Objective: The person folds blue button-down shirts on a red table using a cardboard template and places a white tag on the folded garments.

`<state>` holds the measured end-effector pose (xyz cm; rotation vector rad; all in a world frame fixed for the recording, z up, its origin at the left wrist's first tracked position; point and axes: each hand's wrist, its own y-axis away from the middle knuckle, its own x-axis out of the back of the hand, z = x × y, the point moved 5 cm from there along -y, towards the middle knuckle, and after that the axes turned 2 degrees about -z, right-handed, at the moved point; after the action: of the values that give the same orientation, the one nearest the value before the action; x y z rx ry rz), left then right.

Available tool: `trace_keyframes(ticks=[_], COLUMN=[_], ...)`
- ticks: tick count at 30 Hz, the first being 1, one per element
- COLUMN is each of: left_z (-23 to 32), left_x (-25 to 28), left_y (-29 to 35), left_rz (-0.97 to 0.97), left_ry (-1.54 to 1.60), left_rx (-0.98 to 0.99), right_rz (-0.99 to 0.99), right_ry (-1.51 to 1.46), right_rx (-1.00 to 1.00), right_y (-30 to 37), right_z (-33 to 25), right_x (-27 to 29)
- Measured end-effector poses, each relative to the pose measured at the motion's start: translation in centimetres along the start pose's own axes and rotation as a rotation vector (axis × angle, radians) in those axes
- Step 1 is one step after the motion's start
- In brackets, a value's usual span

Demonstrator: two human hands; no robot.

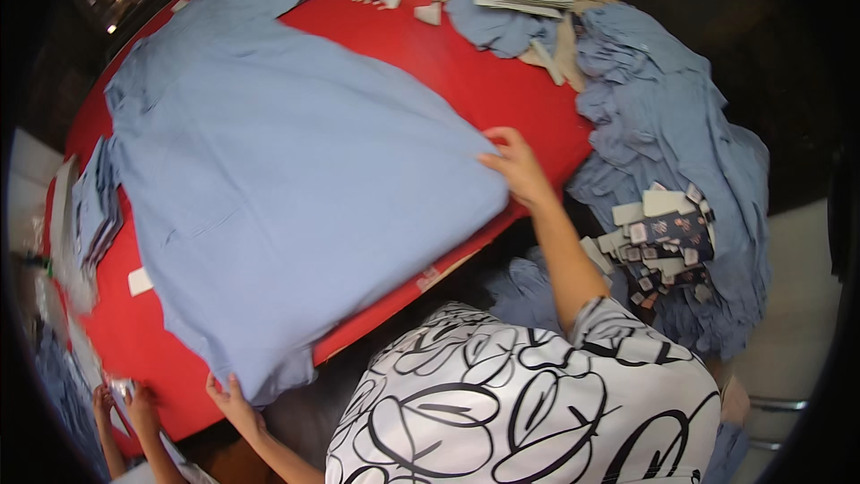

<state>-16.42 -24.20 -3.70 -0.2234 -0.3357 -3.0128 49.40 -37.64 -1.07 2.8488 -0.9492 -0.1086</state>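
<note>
Head: light-blue garment (296,161) spread across red table (528,99), not folded | right hand (520,170) pinching its right corner | left hand (236,408) part-curled at lower corner, cannot tell if gripping | folded blue stack (97,206) left; rumpled blue clothes (663,81) right

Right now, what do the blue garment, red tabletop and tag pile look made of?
Blue garment: soft matte fabric, by its creases; woven or knit, I can't tell. Red tabletop: smooth, matte; maybe cloth or plastic sheeting, given its even colour. Tag pile: probably card with printed faces, judging by the flat, crisp-edged rectangles.
</note>
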Motion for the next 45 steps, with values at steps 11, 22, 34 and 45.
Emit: trace_keyframes(ticks=[11,22,34,45], left_z=[4.9,6.1,11.3,13.5], left_x=[-5.2,-5.7,-10.4,-9.4], left_y=[-5.3,-12.9,-36.6,-37.8], left_rz=[0.136,0.370,-0.115,-0.522], left_ry=[-0.910,-1.081,-0.196,-0.059], left_rx=[-0.503,-0.330,-0.148,0.280], right_rz=[0.148,0.217,-0.107,0.313], right_ry=[0.984,1.128,0.973,1.156], right_rx=[0.525,0.218,0.384,0.355], right_y=[0.6,-16.6,-39.0,-46.3], right_z=[-3.9,-2.1,-6.0,-10.1], right_x=[-7.0,-9.9,-34.2,-17.4])
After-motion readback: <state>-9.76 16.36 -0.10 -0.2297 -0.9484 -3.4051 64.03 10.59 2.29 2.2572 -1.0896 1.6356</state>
